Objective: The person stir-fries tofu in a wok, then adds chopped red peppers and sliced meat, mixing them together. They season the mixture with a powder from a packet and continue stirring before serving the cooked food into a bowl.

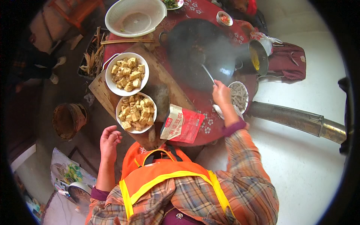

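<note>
My right hand (221, 94) is closed around the metal handle of a ladle or spatula (207, 73), whose head reaches down into a large dark wok (194, 47). Steam rises from the wok and blurs what lies in it. My left hand (110, 138) is held in the air with fingers loosely curled, holding nothing, just left of a white bowl of seasoned tofu cubes (136, 114). A second bowl of tofu cubes (128, 73) stands behind it. Both rest over a wooden board (105, 90) beside a cleaver (159, 99). A red and cream food packet (182, 123) lies to their right.
A bowl of grey strips (239, 95) stands right of the wok, near a dark pan (258, 57). Chopsticks (128, 41) and a white strainer basket (135, 19) are behind the board. A metal flue pipe (295, 119) extends right. Part of another person (244, 8) shows at the back.
</note>
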The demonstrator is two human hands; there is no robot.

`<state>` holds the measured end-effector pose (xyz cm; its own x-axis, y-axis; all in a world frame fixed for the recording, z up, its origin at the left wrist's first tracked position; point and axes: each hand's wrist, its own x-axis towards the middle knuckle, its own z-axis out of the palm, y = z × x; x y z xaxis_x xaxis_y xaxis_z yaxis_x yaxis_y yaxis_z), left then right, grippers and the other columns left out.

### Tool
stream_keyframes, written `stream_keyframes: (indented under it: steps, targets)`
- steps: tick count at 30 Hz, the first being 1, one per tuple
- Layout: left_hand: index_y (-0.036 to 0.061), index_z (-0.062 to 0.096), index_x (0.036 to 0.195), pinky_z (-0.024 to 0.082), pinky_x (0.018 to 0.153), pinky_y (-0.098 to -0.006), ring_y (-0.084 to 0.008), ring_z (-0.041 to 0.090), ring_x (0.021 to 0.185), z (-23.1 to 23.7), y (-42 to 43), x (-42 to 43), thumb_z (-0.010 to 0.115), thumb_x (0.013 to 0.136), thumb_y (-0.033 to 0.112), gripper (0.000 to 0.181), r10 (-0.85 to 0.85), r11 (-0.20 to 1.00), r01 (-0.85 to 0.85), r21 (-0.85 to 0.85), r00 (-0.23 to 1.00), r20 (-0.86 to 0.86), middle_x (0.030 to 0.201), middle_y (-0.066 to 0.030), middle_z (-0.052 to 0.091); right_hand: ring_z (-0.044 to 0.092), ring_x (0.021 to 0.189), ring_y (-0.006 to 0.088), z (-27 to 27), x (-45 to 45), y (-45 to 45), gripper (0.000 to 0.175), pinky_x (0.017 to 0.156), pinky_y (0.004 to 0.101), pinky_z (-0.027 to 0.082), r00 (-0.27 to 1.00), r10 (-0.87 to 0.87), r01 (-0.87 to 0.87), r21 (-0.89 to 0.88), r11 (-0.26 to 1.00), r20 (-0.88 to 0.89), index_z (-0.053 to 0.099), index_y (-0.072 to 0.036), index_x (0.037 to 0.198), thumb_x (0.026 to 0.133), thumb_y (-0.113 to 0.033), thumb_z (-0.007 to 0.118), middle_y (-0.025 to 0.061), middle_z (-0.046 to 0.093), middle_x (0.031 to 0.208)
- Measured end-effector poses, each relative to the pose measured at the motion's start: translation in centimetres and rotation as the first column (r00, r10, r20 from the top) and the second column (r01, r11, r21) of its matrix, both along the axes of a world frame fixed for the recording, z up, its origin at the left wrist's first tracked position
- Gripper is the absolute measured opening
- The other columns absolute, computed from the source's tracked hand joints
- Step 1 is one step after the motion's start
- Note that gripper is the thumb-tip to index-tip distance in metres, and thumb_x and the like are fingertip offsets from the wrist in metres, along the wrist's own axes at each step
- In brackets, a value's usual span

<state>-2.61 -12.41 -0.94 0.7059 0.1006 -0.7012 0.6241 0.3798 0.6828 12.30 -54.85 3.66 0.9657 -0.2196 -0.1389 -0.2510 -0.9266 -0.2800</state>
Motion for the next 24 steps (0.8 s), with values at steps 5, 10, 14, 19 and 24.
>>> stream_keyframes:
  steps: [5, 10, 14, 19, 24]
  targets:
    - [0.0026, 0.050, 0.107, 0.044, 0.059, -0.0205, -0.0113, 0.054, 0.066, 0.0, -0.4, -0.6, 0.049, 0.085, 0.001, 0.022, 0.009, 0.999, -0.008, -0.049, 1.000, 0.013, 0.082, -0.0047, 0.058, 0.062, 0.087, 0.0343, -5.9, -0.8, -7.1, 0.029, 0.078, 0.0408, 0.048, 0.993, -0.113, 0.111, -0.071, 0.991, -0.024, 0.065, -0.011, 0.104, 0.081, -0.026, 0.057, 0.0188, 0.065, 0.091]
    - [0.0021, 0.051, 0.105, 0.043, 0.058, -0.0200, -0.0109, 0.055, 0.068, -0.7, -0.1, -1.7, 0.048, 0.085, 0.000, 0.020, 0.093, 0.996, -0.093, 0.004, 0.995, -0.026, 0.082, -0.0057, 0.059, 0.062, 0.089, 0.0332, -5.1, 1.5, -11.9, 0.030, 0.079, 0.0410, 0.047, 0.993, -0.069, 0.051, -0.178, 0.983, -0.098, 0.067, -0.010, 0.096, 0.079, -0.033, 0.058, 0.0154, 0.065, 0.093]
    - [0.0027, 0.051, 0.105, 0.043, 0.057, -0.0195, -0.0103, 0.054, 0.066, -1.4, 0.0, -2.6, 0.049, 0.085, 0.001, 0.020, 0.121, 0.993, -0.121, -0.004, 0.993, 0.004, 0.082, -0.0053, 0.059, 0.062, 0.090, 0.0348, -2.4, 6.6, -10.0, 0.028, 0.079, 0.0439, 0.048, 0.999, 0.021, -0.002, -0.386, 0.922, 0.044, 0.067, -0.015, 0.098, 0.079, -0.031, 0.055, 0.0167, 0.065, 0.094]
    - [0.0027, 0.051, 0.104, 0.043, 0.057, -0.0191, -0.0099, 0.054, 0.065, -2.3, -0.2, -3.3, 0.049, 0.085, 0.001, 0.019, 0.144, 0.989, -0.145, -0.015, 0.989, -0.026, 0.082, -0.0052, 0.059, 0.066, 0.080, 0.0265, 1.3, 10.9, -1.5, 0.018, 0.062, 0.0358, 0.053, 0.958, 0.276, -0.158, -0.670, 0.725, 0.072, 0.064, 0.000, 0.081, 0.078, -0.014, 0.053, 0.0151, 0.066, 0.082]
    - [0.0027, 0.051, 0.104, 0.043, 0.056, -0.0188, -0.0095, 0.054, 0.066, -2.8, 0.1, -4.2, 0.050, 0.086, 0.002, 0.018, 0.186, 0.982, -0.187, -0.038, 0.982, -0.023, 0.082, -0.0048, 0.059, 0.061, 0.066, 0.0167, -0.2, 5.9, 6.0, 0.024, 0.054, 0.0261, 0.050, 0.817, 0.568, -0.370, -0.848, 0.379, -0.102, 0.063, 0.002, 0.090, 0.073, -0.015, 0.056, 0.0059, 0.062, 0.074]
